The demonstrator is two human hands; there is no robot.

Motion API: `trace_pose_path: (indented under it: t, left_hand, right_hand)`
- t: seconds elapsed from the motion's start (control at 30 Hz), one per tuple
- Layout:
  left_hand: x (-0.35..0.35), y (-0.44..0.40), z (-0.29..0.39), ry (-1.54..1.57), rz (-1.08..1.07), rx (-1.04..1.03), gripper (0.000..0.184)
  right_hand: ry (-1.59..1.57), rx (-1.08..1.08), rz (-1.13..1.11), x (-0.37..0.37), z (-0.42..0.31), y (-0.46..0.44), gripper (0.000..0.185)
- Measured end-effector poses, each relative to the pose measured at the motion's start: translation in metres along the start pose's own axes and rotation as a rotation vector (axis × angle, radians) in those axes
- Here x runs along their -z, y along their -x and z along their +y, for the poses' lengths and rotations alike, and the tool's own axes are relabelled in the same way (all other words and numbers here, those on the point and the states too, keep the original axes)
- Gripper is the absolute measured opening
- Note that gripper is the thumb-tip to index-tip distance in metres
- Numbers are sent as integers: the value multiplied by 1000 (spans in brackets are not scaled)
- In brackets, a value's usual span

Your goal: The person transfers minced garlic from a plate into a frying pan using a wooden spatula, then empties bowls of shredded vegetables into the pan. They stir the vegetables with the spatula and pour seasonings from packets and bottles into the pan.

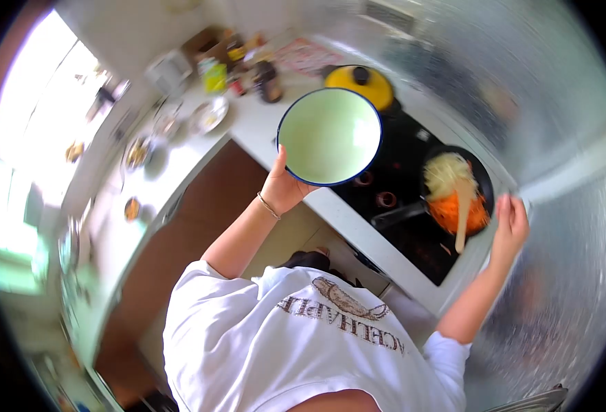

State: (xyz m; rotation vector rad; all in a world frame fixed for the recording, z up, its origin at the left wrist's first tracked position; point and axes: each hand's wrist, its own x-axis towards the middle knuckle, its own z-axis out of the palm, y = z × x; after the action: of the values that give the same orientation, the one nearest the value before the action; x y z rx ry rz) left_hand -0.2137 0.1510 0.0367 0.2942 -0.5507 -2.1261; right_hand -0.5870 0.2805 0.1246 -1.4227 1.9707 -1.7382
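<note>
A kitchen is pretty much given away by the cooktop point(400, 161), pan point(484, 178) of shredded veg point(445, 187), yellow pot point(377, 89) and white counter point(249, 123)

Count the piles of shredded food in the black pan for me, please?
2: a pale pile toward the top of the picture, and an orange pile just below it in the black pan, partly covered by the wooden spatula. More could be hidden underneath.

Bright window point(35, 103), pale counter point(181, 152), brown cabinets point(186, 240), silvery wall point(564, 309)
</note>
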Motion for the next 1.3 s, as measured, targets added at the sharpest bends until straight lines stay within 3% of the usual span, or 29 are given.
trace_pose_path:
  t: [0.1, 0.27, 0.4, 0.5, 0.57, 0.67, 0.87, 1.3]
  left_hand:
    - [34, 78, 25, 58, 142, -157, 55]
    - [89, 196, 51, 292, 508, -509, 53]
    - [163, 294, 89, 403, 664, -857, 55]
    - [230, 375, 150, 356, 736, -1158, 57]
    - [283, 431, 202, 168, 903, -1269, 48]
    - [343, 491, 276, 124, 1220, -1281, 52]
    - [453, 555, 341, 316, 1271, -1161, 57]
    - [468, 563, 360, 280, 1277, -1028, 56]
  right_hand:
    - [-107, 115, -236, -44, -21, 29, 9]
    - [-26, 449, -623, -129, -82, 106, 4]
    - [-157, 332, -976, -195, -121, 169, 14]
    - [-94, 331, -992, -241, -136, 195, 17]
    - [-53, 329, -1013, -274, -152, 211, 17]
    - [1, 301, -1041, -329, -180, 239, 18]
    - [23, 199, -1173, -400, -207, 285, 18]
    - [153, 106, -1174, -439, -210, 309, 17]
